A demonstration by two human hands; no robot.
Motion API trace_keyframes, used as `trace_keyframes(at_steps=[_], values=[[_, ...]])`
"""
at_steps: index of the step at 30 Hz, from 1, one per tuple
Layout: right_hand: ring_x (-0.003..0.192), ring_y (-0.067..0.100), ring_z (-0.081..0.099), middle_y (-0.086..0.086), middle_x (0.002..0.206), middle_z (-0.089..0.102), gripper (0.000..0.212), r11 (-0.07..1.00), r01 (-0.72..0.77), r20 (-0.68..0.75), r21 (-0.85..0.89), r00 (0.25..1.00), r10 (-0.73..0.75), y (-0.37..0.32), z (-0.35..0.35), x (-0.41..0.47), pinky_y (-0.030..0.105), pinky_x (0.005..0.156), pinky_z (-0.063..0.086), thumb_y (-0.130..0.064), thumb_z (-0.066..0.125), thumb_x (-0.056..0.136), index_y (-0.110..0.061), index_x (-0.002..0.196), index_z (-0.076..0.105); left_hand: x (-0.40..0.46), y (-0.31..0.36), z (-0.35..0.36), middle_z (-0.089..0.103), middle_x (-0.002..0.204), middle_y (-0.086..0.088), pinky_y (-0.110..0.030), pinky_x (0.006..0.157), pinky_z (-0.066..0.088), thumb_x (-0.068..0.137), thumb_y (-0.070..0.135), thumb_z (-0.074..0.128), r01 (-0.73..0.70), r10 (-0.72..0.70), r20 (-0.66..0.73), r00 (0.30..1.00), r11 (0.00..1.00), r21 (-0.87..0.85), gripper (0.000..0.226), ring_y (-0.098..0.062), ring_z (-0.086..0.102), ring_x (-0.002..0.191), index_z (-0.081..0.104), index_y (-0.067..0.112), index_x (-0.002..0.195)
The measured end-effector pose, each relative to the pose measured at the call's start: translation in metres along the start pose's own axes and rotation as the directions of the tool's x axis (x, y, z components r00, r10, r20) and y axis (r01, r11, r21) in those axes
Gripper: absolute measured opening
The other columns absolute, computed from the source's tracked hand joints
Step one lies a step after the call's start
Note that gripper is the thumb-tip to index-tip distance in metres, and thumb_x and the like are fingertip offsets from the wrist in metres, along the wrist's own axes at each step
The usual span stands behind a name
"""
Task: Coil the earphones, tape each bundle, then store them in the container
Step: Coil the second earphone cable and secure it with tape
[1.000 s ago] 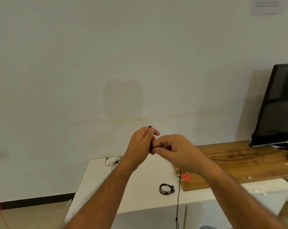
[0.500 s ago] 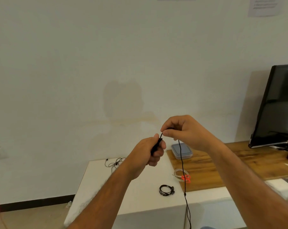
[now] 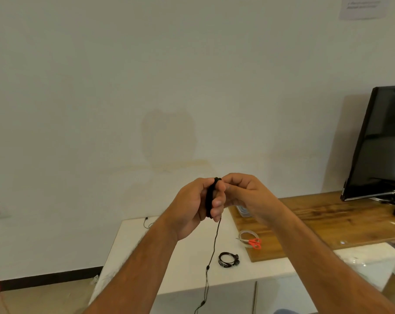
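Your left hand (image 3: 193, 207) holds the thin black earphone wire (image 3: 209, 198) looped around its fingers; your right hand (image 3: 246, 193) pinches the top, and the loose end hangs straight down.

Single head-worn view, forward and slightly down, close over hands (image 3: 216, 200), facing wall (image 3: 146, 87).

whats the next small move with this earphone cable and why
Probably one more wrap: the right hand should bring the hanging cable round the left hand fingers again. A black coil already sits there, but a long tail hangs past the table edge, so taping looks premature.
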State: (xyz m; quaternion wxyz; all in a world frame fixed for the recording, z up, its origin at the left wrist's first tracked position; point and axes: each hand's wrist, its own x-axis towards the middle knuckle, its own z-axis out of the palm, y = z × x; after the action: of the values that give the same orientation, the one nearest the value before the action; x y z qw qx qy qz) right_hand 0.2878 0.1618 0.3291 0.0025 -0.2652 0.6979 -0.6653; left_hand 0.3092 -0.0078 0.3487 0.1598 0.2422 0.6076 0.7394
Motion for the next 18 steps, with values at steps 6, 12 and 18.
trace_keyframes(at_steps=[6, 12, 18], values=[[0.079, 0.029, 0.070, 0.005, 0.073, 0.067, 0.024, 0.998, -0.064, 0.011, 0.019, 0.998, 0.063, 0.010, 0.017, -0.010, 0.047, 0.086, 0.056, -0.007, 0.054, 0.095, -0.018, 0.081, 0.070, 0.004, 0.007, 0.002, 0.054, 0.062, -0.004, -0.027, 0.052, 0.046, 0.103, 0.021, 0.026, -0.067, 0.068, -0.046, 0.997, 0.998, 0.011, 0.038, -0.022, 0.055, 0.056, 0.060, 0.008, 0.094], [0.078, 0.027, 0.069, 0.012, 0.084, 0.070, 0.023, 0.977, -0.198, 0.110, -0.081, 0.972, 0.206, 0.017, 0.028, -0.021, 0.038, 0.083, 0.057, -0.010, 0.044, 0.102, -0.002, 0.112, 0.063, 0.010, 0.007, -0.002, 0.069, 0.075, -0.006, -0.034, 0.073, 0.056, 0.107, 0.020, 0.027, -0.189, 0.218, -0.125, 0.968, 0.959, 0.209, 0.035, -0.024, 0.068, 0.079, 0.060, 0.009, 0.113], [0.058, 0.016, 0.057, 0.005, 0.065, 0.057, 0.017, 0.932, -0.174, 0.180, -0.317, 0.954, 0.239, -0.009, 0.020, -0.023, 0.037, 0.072, 0.056, -0.014, 0.057, 0.097, -0.011, 0.109, 0.068, 0.014, -0.010, -0.017, 0.074, 0.083, -0.008, -0.032, 0.084, 0.056, 0.106, 0.017, 0.031, -0.119, 0.263, -0.228, 0.938, 0.857, 0.501, 0.031, -0.020, 0.070, 0.084, 0.061, 0.009, 0.109]])
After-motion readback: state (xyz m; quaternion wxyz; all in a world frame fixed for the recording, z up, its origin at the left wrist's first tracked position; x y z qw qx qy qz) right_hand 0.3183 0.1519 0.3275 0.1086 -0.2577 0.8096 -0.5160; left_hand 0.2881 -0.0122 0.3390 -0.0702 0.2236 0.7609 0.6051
